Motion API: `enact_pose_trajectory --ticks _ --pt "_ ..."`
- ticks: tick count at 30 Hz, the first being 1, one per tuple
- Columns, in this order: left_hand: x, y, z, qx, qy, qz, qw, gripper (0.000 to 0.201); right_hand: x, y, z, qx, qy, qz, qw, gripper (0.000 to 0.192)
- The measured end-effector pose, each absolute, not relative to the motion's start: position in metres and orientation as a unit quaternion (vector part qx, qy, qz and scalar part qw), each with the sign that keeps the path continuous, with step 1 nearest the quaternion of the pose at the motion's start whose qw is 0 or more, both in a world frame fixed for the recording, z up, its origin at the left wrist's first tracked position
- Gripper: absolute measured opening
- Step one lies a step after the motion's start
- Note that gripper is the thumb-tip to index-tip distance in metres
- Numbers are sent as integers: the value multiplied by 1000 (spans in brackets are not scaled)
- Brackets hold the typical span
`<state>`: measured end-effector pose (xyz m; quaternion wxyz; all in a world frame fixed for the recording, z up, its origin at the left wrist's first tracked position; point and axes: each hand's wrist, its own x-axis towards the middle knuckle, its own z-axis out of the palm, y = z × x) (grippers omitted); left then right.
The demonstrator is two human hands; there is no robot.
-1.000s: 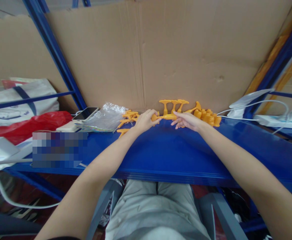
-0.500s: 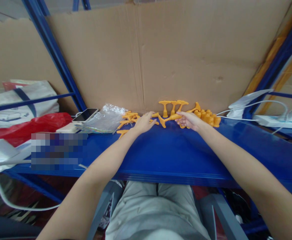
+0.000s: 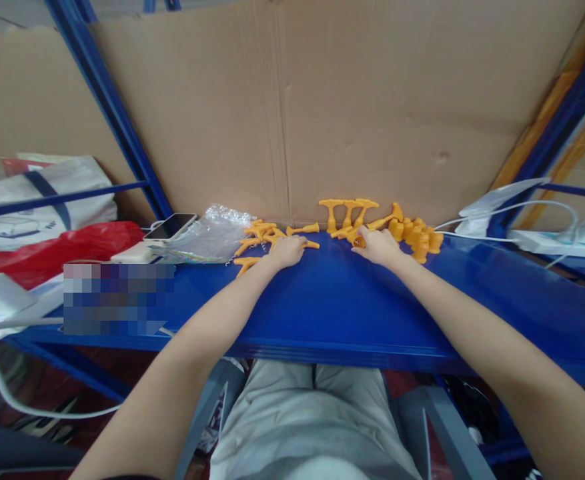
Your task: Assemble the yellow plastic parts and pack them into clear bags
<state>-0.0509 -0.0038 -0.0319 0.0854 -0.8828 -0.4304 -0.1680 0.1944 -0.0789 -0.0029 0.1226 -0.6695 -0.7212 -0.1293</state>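
Yellow piece (image 3: 357, 241) pinched in our right hand (image 3: 378, 247), stubs (image 3: 419, 237) clustered just right of that grip. Left hand (image 3: 287, 251) at a yellow handle (image 3: 312, 245); whether closed, we cannot tell.

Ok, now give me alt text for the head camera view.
A person's left hand touches a loose heap of orange pieces on a blue shelf, and the right hand grips another orange piece; three T-shaped ones stand farther back. A clear plastic bag and a phone lie to the left, before cardboard.
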Motion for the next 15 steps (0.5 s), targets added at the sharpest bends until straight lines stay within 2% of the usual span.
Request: enact_pose_trajectory --ticks 3,8,11,15 --pt "-50 -9 -27 -865 -453 -186 108 28 191 -81 -4 -668 -728 -133 78 30" --pt "-54 -10 -20 -841 -465 -247 122 33 196 -79 -1 -665 -734 -122 66 30" --pt "-55 -6 -19 -846 -460 -257 87 27 209 -79 13 -690 -704 -130 106 32" --pt "-52 -1 -20 -878 -428 -211 31 25 239 -80 32 -742 -621 -180 177 31"
